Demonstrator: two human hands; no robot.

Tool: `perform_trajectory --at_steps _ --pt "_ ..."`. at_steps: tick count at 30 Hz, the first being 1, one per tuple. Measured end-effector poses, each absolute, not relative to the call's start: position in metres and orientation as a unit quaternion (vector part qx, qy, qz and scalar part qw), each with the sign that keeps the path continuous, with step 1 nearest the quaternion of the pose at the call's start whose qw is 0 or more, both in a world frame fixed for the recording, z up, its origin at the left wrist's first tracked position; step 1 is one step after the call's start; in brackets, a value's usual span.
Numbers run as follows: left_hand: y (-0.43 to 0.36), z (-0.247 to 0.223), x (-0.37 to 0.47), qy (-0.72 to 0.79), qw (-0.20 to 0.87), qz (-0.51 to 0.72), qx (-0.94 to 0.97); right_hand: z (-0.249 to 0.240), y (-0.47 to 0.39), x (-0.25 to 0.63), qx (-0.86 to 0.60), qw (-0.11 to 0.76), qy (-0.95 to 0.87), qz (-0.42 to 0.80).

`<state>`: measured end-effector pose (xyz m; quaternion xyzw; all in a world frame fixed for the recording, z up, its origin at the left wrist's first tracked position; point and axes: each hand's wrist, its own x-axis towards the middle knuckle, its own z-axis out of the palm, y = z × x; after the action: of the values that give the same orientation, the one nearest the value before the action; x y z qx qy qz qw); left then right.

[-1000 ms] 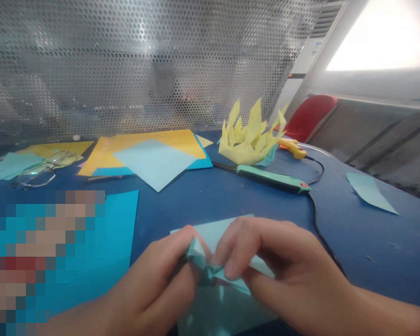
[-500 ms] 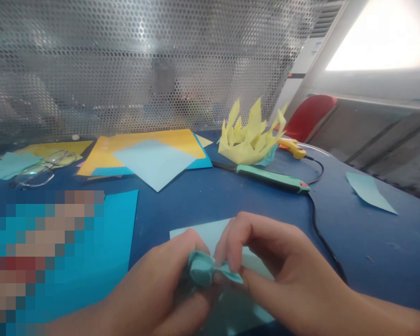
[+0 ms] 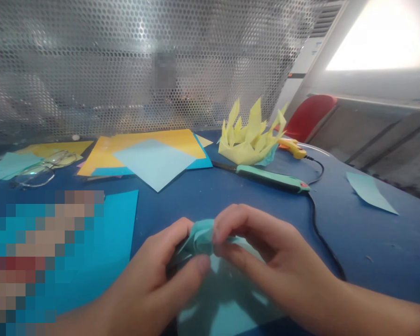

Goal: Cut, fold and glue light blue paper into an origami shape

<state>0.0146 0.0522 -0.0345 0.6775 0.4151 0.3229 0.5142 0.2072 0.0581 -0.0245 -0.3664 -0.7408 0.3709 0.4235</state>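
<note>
A crumpled, folded teal paper piece (image 3: 203, 237) is held between both hands, above a light blue sheet (image 3: 238, 319) on the table. My left hand (image 3: 168, 270) grips its left side, with the thumb in front and the index finger behind. At its right side, my right hand (image 3: 262, 252) pinches the paper between thumb and fingertips. Part of the folded paper is hidden by my fingers. Under the left forearm lies a bright blue sheet (image 3: 115, 242).
On the blue table (image 3: 182, 200) are orange sheets (image 3: 147, 133), a pale blue square (image 3: 157, 163), glasses (image 3: 38, 175), a yellow paper flower (image 3: 248, 140), a green corded tool (image 3: 269, 177), a yellow tool (image 3: 294, 148) and a teal sheet (image 3: 371, 192). Behind stand perforated metal (image 3: 108, 70) and a red chair (image 3: 310, 116).
Both hands have raised the teal paper slightly, and it has turned so that its rounded folds show more. The right fingertips have shifted up along it. More of the light blue sheet's lower part shows.
</note>
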Motion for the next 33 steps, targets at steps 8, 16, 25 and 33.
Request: perform_trajectory --at_steps 8,16,25,33 --pt "0.048 -0.033 0.013 0.416 0.479 0.325 0.701 -0.017 0.063 0.220 -0.274 0.403 -0.848 0.207" --pt "0.049 -0.033 0.015 0.419 0.442 0.289 0.739 -0.021 0.062 0.220 -0.308 0.379 -0.867 0.095" --pt "0.048 -0.039 0.012 0.420 0.385 0.274 0.774 -0.021 0.056 0.211 -0.389 0.424 -0.803 0.156" --pt "0.045 -0.038 0.015 0.428 0.380 0.267 0.775 -0.025 0.055 0.210 -0.381 0.418 -0.800 0.203"
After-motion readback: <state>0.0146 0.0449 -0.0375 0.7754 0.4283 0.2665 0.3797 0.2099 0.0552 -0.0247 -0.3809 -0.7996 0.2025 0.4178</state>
